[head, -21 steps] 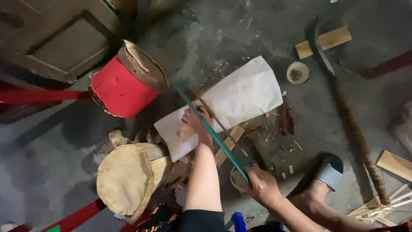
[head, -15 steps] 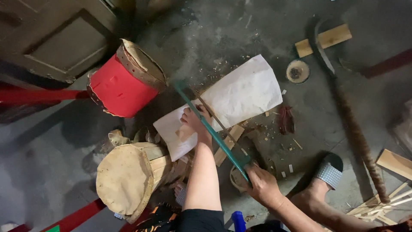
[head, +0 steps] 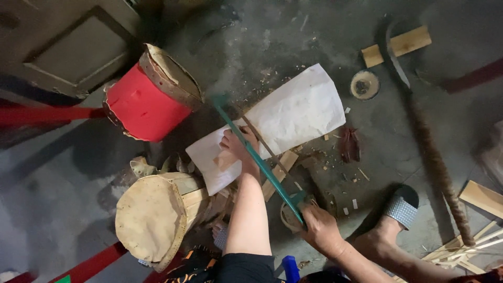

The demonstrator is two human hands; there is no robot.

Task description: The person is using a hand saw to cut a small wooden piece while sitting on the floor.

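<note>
Wood strip (head: pixel 277 175) lies on the floor under the white paper sheet (head: pixel 277 126), pinned by the left hand (head: pixel 238 147). Right hand (head: pixel 319 230), grip wrapped round the green saw (head: pixel 257 160), has the blade across it; strip looks not yet severed.

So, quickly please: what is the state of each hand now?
Left hand: pressed flat on the white paper, holding nothing.
Right hand: closed around the handle of the green saw.
</note>
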